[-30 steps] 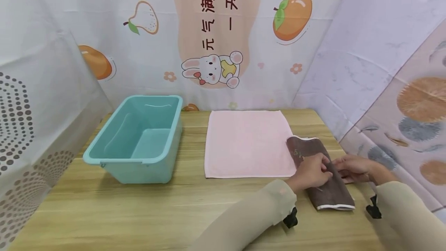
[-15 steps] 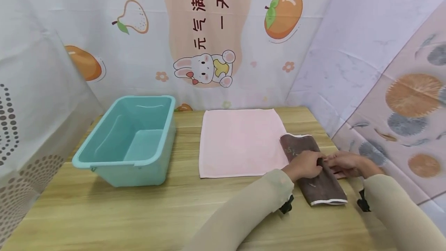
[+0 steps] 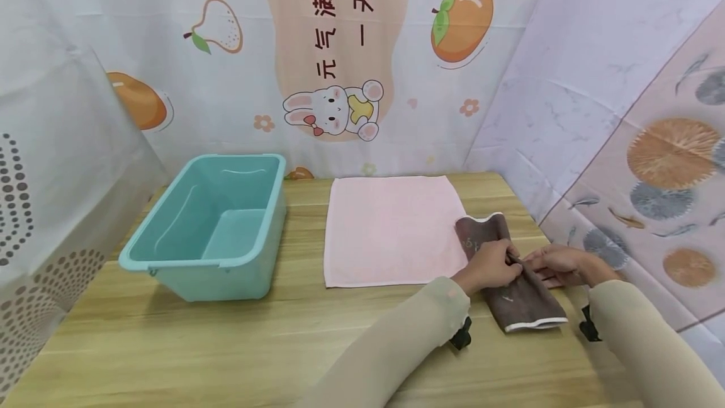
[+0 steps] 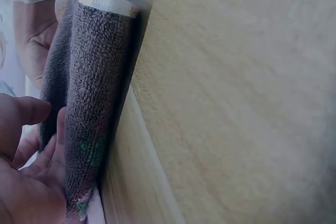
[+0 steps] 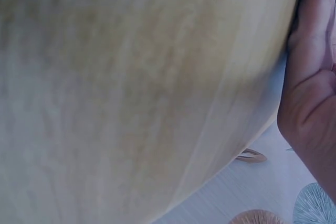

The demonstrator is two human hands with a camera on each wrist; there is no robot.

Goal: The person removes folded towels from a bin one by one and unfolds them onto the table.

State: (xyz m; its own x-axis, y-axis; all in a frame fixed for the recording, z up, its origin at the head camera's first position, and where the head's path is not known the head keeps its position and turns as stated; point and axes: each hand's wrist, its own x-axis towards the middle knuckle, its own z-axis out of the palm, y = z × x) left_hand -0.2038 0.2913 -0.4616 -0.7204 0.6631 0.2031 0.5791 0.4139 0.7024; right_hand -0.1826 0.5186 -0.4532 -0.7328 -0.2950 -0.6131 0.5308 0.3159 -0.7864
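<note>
A dark brown towel [image 3: 521,304] with white hems lies folded into a long strip at the right of the table. My left hand [image 3: 491,264] reaches over its middle and pinches a raised fold between thumb and fingers. In the left wrist view the towel [image 4: 94,66] stands up on its side, with the fingers of my left hand [image 4: 37,166] tucked behind it. On the strip's right edge, my right hand [image 3: 557,264] holds the cloth with bent fingers; its fingertips are partly hidden. The right wrist view shows only part of my right hand [image 5: 310,87], beside the tabletop.
A pink towel [image 3: 393,232] is spread flat at the back centre, its right side meeting the brown towel. On the left stands a teal plastic basin [image 3: 238,282]. Printed cloth curtains [image 3: 226,106] close off the wooden table [image 3: 226,351] behind and on both sides.
The view has shifted to the right. My left fingers have closed on the brown towel and lifted a fold at its middle, and its far end now bends. My right hand stays at the right edge.
</note>
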